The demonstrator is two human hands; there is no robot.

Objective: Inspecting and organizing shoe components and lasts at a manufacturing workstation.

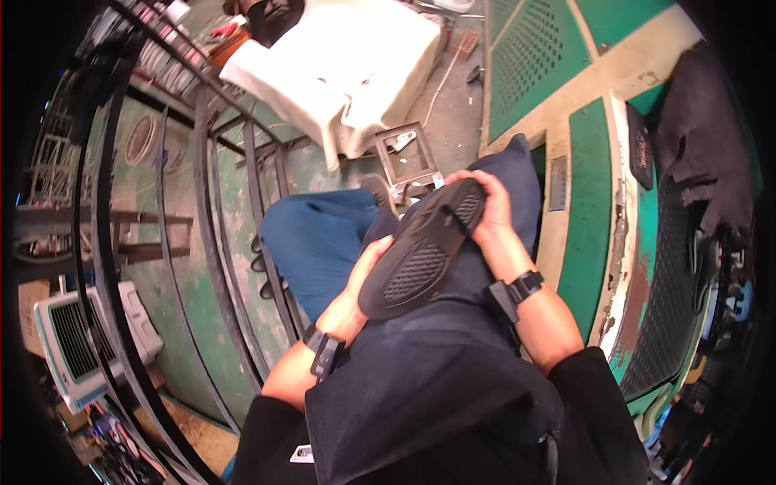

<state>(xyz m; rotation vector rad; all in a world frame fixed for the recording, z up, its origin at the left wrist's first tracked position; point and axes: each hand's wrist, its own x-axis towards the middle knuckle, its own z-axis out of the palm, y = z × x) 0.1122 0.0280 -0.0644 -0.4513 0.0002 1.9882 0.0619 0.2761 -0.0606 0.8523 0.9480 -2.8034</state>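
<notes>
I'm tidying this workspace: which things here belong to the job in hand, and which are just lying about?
Job in hand:
black shoe, sole toward the camera, held by left grip and right grip

Lying about:
white cloth
square metal frame
pale slatted appliance
dark ragged cloth

Upper of the shoe (416, 259) hidden, fingers of the left hand (356, 295) mostly hidden behind it, cooler (69, 339) partly covered by bars (204, 153), white cloth (347, 56) cut off by the top edge, print on the tag (301, 454) too small, lower-left clutter (113, 440) blurred
</notes>
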